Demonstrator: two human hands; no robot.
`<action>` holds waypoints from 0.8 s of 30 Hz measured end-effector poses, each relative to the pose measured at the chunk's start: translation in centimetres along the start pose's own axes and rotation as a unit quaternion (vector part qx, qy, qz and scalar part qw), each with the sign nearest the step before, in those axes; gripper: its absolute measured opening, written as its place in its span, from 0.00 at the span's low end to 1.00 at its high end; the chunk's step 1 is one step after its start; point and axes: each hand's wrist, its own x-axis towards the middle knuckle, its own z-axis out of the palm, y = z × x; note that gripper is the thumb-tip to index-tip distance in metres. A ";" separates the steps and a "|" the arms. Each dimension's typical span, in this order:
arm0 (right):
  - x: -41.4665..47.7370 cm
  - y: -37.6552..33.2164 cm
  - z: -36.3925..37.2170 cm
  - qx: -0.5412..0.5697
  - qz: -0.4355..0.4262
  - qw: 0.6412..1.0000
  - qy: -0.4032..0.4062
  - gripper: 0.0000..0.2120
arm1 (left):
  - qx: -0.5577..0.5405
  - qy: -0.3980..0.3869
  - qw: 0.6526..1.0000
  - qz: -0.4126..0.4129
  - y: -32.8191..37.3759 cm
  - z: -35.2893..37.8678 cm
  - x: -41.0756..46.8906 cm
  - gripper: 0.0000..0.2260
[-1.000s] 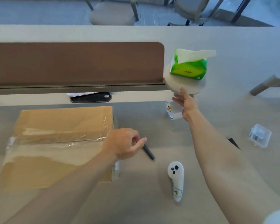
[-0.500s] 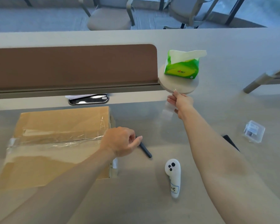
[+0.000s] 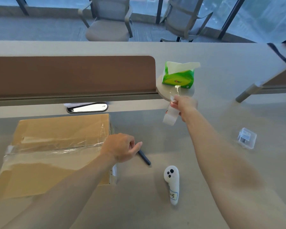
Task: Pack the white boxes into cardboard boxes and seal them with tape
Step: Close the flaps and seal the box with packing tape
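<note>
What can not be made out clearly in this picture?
Head view:
- cardboard box: contents hidden by taped flaps.
- tape roll in right hand: motion-blurred, label unreadable.
- black tool: one end hidden under left hand; grip unclear.
- clear case: contents too small.

A handwritten "015" stands on the label of the white controller [image 3: 171, 182], lower centre of the frame; the green tissue pack [image 3: 178, 79] bears red print too small to read.
</note>
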 end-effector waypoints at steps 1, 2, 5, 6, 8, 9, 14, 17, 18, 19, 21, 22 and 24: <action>-1.2 0.2 -0.2 -0.029 -0.036 0.999 -0.030 0.03 | -0.018 0.001 1.000 -0.002 0.0 0.0 0.0 0.23; -2.4 0.3 -0.4 -0.054 -0.072 0.994 -0.066 0.04 | -0.046 0.005 0.999 -0.002 0.0 -0.1 0.0 0.24; -6.2 0.4 -0.5 -0.126 -0.144 0.968 -0.163 0.06 | -0.201 0.047 0.978 -0.005 -0.4 -0.4 -0.1 0.24; -7.4 0.2 -0.3 -0.152 -0.157 0.957 -0.188 0.05 | -0.283 0.070 0.957 -0.013 -0.6 -0.6 -0.2 0.22; -9.8 -0.3 0.5 -0.198 -0.185 0.933 -0.237 0.06 | -0.468 0.099 0.876 -0.052 -0.9 -1.3 -0.6 0.20; -11.0 -0.6 1.1 -0.218 -0.200 0.919 -0.260 0.07 | -0.545 0.102 0.830 -0.065 -1.0 -1.9 -0.8 0.21; -15.9 -0.8 6.5 -0.393 -0.243 0.815 -0.350 0.10 | -0.694 0.105 0.710 -0.064 -2.8 -4.8 -3.1 0.33; -18.3 -0.1 10.9 -0.515 -0.247 0.728 -0.379 0.08 | -0.675 0.143 0.714 -0.117 -5.8 -5.8 -5.7 0.27; -19.1 0.1 12.5 -0.557 -0.256 0.693 -0.380 0.08 | -0.635 0.170 0.741 -0.141 -7.1 -6.0 -6.6 0.17; -20.0 0.3 14.0 -0.590 -0.265 0.661 -0.380 0.08 | -0.604 0.189 0.757 -0.164 -8.2 -6.3 -7.5 0.09; -21.7 0.5 17.0 -0.627 -0.268 0.622 -0.385 0.09 | -0.544 0.221 0.787 -0.188 -10.8 -6.4 -9.2 0.10; -22.5 0.7 18.3 -0.637 -0.270 0.607 -0.391 0.08 | -0.515 0.239 0.801 -0.188 -12.1 -6.3 -10.0 0.12; -23.8 1.3 20.9 -0.659 -0.285 0.578 -0.388 0.07 | -0.480 0.263 0.816 -0.184 -14.4 -6.3 -11.5 0.13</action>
